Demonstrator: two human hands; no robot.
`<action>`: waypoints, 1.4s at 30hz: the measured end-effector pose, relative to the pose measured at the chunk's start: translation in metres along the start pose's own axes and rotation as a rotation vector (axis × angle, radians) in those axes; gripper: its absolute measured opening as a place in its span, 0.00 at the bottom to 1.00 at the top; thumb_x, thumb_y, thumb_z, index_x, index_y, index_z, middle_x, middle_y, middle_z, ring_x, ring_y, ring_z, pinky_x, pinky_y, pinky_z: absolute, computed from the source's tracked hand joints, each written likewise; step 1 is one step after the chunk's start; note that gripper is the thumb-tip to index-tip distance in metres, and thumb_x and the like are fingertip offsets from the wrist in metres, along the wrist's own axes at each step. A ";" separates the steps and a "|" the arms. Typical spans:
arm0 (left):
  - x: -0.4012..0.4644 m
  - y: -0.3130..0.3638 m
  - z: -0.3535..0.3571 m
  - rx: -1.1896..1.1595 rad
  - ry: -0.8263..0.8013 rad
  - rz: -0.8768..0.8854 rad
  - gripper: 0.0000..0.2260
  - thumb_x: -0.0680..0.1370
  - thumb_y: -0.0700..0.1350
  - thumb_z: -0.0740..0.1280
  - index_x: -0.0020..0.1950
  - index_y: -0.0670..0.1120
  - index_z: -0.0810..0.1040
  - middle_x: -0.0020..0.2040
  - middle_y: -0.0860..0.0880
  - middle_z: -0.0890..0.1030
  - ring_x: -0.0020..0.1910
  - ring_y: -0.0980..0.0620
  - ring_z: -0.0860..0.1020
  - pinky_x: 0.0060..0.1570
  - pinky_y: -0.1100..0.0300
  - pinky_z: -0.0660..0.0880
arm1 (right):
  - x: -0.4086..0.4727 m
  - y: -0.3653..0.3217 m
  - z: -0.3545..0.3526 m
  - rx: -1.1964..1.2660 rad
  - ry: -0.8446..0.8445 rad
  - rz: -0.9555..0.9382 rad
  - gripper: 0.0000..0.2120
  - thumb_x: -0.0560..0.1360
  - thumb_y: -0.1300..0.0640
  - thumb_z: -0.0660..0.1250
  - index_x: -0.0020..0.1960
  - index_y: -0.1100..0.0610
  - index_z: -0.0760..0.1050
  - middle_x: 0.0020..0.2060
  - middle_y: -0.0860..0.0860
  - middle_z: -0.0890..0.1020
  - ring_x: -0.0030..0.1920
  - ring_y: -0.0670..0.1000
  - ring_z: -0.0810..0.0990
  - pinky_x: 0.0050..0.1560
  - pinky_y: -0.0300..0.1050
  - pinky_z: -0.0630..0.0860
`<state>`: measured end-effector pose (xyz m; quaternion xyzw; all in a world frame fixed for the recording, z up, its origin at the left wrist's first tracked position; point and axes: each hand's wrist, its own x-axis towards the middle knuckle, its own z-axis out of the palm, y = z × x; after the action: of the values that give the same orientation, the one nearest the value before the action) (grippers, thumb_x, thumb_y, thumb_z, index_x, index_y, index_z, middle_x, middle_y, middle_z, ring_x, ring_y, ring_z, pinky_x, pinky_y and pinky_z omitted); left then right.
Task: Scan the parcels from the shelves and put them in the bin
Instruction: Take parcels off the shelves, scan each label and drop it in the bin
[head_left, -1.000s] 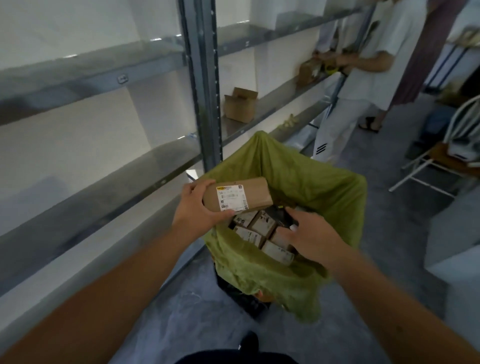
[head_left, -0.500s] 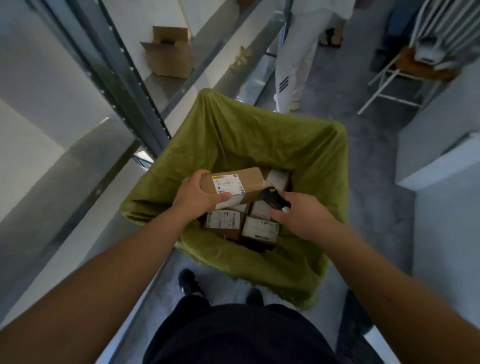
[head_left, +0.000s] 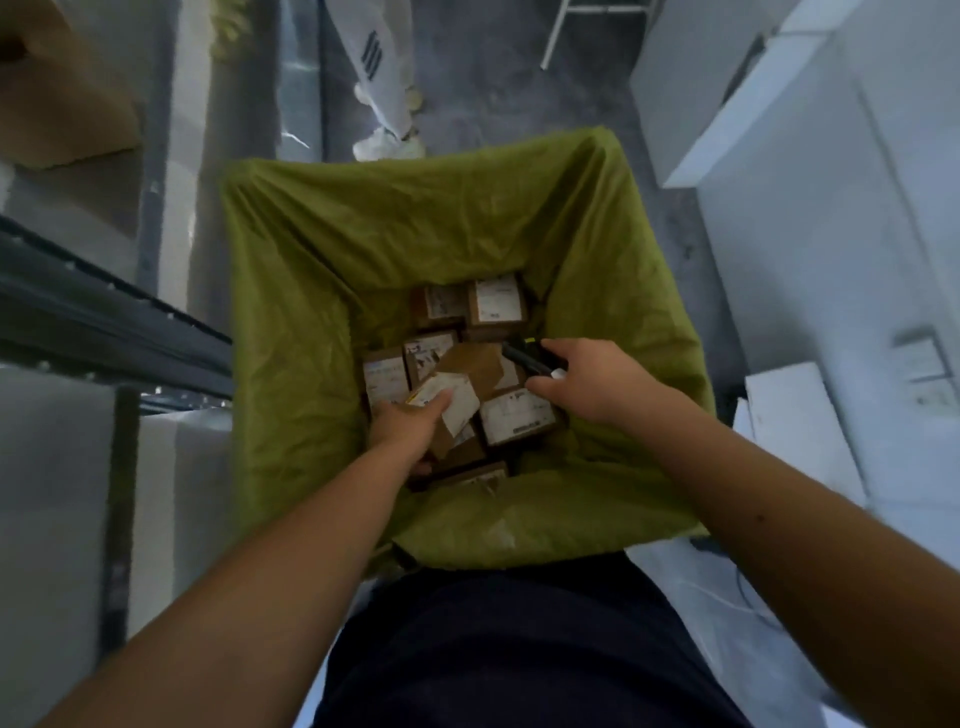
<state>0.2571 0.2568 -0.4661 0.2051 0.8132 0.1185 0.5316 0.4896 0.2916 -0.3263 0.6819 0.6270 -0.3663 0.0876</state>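
A bin lined with a green bag (head_left: 322, 291) stands right in front of me, with several brown labelled parcels (head_left: 496, 306) lying at its bottom. My left hand (head_left: 410, 421) is down inside the bin and grips a brown cardboard parcel (head_left: 470, 376) with a white label, tilted on top of the pile. My right hand (head_left: 587, 384) hovers over the right side of the pile and holds a black handheld scanner (head_left: 527, 358), its head pointing left toward the parcel.
Grey metal shelving (head_left: 104, 322) runs along the left, with an open cardboard box (head_left: 62, 98) on it. Another person's white trouser leg and shoe (head_left: 384, 130) stand just beyond the bin. White cabinets (head_left: 831, 208) line the right side.
My view has tipped down over the bin. My left hand has lowered the parcel from rim height onto the pile inside. The right hand with the scanner stayed beside it.
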 end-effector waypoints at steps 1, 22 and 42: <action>0.006 -0.002 0.003 -0.059 -0.005 -0.037 0.50 0.68 0.69 0.77 0.81 0.48 0.60 0.70 0.43 0.74 0.53 0.40 0.79 0.31 0.50 0.83 | 0.001 -0.002 0.004 0.015 0.001 0.029 0.35 0.79 0.38 0.68 0.82 0.48 0.63 0.67 0.52 0.78 0.49 0.50 0.80 0.49 0.48 0.81; 0.058 -0.019 0.033 0.720 0.002 0.488 0.41 0.71 0.57 0.80 0.79 0.60 0.63 0.80 0.44 0.57 0.76 0.37 0.63 0.74 0.43 0.67 | 0.030 0.022 0.069 0.104 -0.124 0.150 0.36 0.79 0.40 0.70 0.82 0.47 0.62 0.71 0.53 0.77 0.50 0.50 0.82 0.50 0.49 0.83; 0.079 -0.014 0.035 0.436 0.378 0.137 0.34 0.83 0.41 0.59 0.82 0.67 0.50 0.85 0.49 0.44 0.81 0.38 0.54 0.79 0.40 0.53 | 0.047 0.013 0.088 0.154 -0.208 0.081 0.36 0.77 0.39 0.71 0.81 0.46 0.64 0.72 0.51 0.76 0.64 0.54 0.79 0.60 0.50 0.80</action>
<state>0.2588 0.2795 -0.5503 0.3433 0.8883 0.0129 0.3049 0.4648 0.2756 -0.4226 0.6698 0.5564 -0.4782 0.1144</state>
